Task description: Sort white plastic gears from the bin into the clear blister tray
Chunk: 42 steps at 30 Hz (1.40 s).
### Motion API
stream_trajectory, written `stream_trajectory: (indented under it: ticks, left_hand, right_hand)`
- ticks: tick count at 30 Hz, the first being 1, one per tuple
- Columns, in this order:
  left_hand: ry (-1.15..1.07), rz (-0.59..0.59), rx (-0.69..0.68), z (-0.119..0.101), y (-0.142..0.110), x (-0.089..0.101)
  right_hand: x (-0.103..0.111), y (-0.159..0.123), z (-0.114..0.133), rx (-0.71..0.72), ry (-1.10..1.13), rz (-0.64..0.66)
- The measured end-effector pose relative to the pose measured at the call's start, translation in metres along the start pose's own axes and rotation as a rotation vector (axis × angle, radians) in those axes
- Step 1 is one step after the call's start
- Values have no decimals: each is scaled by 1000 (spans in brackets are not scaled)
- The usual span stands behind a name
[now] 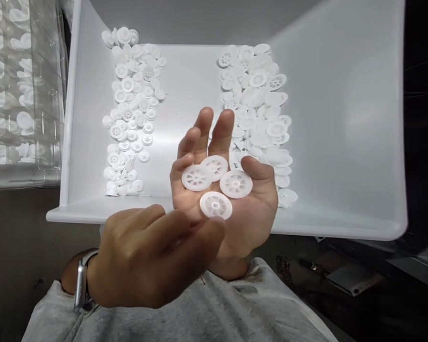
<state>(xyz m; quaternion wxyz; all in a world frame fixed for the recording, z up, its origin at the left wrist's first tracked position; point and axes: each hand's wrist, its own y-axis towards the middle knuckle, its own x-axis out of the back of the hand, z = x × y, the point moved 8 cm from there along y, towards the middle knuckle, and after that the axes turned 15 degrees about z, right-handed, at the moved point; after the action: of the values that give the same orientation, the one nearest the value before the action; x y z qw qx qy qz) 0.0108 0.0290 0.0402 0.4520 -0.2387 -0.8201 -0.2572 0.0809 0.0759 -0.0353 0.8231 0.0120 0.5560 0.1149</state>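
Note:
My right hand [248, 216] is palm up above the near edge of a white tray, its fingers slightly curled. Across its palm and finger bases lie three white spoked plastic wheels [236, 184], two of them overlapping. Another spoked wheel [216, 205] is at the centre of the palm, tilted a little. My left hand [146, 256], with a watch [81, 285] on its wrist, comes in from the left, back up. Its thumb and finger close at the near edge of that wheel; the fingertips are partly hidden.
The high-walled white tray [342, 118] holds a strip of smaller discs [128, 85] on the left and a pile of larger wheels [258, 78] on the right. Left of it stands a clear compartmented tray [35, 118] with white parts. A flat grey device [356, 278] lies lower right.

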Motion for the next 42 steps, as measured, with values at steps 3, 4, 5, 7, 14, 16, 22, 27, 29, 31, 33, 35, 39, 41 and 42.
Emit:
stream_trajectory:
  ticks: [3, 4, 5, 7, 14, 16, 22, 27, 29, 31, 33, 35, 39, 41, 42]
  left_hand:
    - [49, -50, 78, 9, -1, 10]
    - [91, -71, 111, 13, -2, 13]
    - [139, -80, 133, 15, -2, 15]
    - [229, -85, 152, 18, -1, 14]
    - [235, -125, 125, 22, 3, 7]
    - [178, -111, 143, 24, 5, 10]
    - [135, -46, 275, 34, 10, 13]
    - [313, -64, 400, 40, 9, 14]
    - [283, -59, 330, 35, 10, 16]
    - [259, -39, 237, 28, 13, 17]
    - [281, -33, 171, 21, 18, 19]
    - [328, -5, 134, 17, 26, 19]
    - [403, 103, 82, 13, 42, 8]
    - [423, 87, 72, 13, 45, 6]
    - [420, 73, 72, 14, 45, 6]
  right_hand:
    - [0, 0, 0, -7, -13, -8]
    - [-1, 0, 0, -14, -17, -7]
    - [-1, 0, 0, -22, -21, -10]
    - [-2, -1, 0, -31, -26, -17]
    - [-3, -1, 0, -45, -62, -77]
    - [-3, -1, 1, -42, -71, -74]
    - [-4, 0, 1, -22, -41, -68]
    - [-1, -1, 1, -19, -65, -115]
    - [0, -1, -1, -36, -50, -114]
    - [1, -2, -2, -48, -43, -109]
    - [0, -2, -3, -53, -45, -95]
    - [-1, -2, -3, -47, -42, -77]
    - [-3, -3, -3, -47, -44, -68]
    - [-1, -4, -3, -69, -80, -98]
    - [0, -5, -3, -83, -93, -110]
